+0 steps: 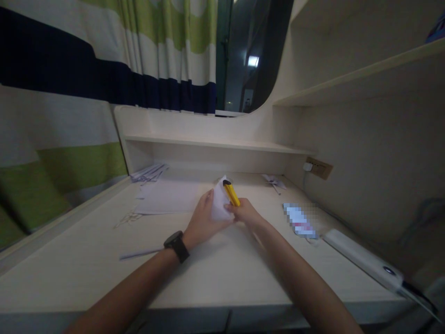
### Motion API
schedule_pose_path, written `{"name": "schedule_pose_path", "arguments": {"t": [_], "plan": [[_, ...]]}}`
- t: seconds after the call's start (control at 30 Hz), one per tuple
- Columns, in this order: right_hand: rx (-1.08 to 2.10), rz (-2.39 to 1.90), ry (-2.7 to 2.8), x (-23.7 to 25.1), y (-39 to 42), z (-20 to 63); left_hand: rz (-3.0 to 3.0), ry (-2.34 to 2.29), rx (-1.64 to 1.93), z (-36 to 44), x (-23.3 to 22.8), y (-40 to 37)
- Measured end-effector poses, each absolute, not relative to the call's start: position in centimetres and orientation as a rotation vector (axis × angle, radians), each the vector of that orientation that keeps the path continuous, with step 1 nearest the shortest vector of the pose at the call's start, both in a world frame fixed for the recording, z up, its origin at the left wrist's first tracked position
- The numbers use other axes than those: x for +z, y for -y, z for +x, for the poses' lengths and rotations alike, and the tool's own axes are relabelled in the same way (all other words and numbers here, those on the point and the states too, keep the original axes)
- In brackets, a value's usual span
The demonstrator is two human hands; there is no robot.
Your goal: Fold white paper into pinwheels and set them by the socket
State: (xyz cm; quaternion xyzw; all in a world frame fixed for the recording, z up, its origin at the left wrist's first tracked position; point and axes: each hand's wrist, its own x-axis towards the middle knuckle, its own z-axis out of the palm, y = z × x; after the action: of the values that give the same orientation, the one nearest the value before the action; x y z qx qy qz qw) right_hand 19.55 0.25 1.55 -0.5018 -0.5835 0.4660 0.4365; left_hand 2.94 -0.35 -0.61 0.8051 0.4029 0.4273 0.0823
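My left hand (202, 220), with a dark watch (177, 243) on its wrist, grips a folded piece of white paper (219, 204) over the middle of the desk. My right hand (246, 212) is closed around a yellow utility knife (232, 194) with a black end, which leans against the paper's right side. Its blade cannot be made out. The right fingers also meet the paper's edge. A thin rolled paper stick (141, 253) lies near my left wrist.
White paper sheets (170, 197), a pile of paper strips (149, 172) and some string (128, 217) lie to the left. Towards the right are a paper pinwheel on a stick (274, 181), a blurred phone (299, 220) and a long white lamp-like bar (363, 260). A low shelf (215, 144) spans the back.
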Motion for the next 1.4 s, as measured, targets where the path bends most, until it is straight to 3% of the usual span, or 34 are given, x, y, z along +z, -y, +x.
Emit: {"name": "schedule_pose_path", "arguments": {"t": [0.47, 0.87, 1.1, 1.4], "plan": [[1.238, -0.949, 1.433, 1.6, -0.4, 20.9, 1.385, -0.516, 1.050, 2.4, 0.2, 0.4], [1.102, -1.120, 1.493, 2.1, -0.5, 21.2, 1.022, -0.651, 1.369, 1.4, 0.1, -1.2], [0.989, -1.286, 1.561, 1.9, -0.9, 21.7, 1.177, -0.916, 1.548, 0.8, 1.3, -0.9], [0.720, -1.453, 1.690, 1.0, -1.8, 21.8, 1.151, -0.744, 1.358, 1.0, 0.9, -0.7]]}}
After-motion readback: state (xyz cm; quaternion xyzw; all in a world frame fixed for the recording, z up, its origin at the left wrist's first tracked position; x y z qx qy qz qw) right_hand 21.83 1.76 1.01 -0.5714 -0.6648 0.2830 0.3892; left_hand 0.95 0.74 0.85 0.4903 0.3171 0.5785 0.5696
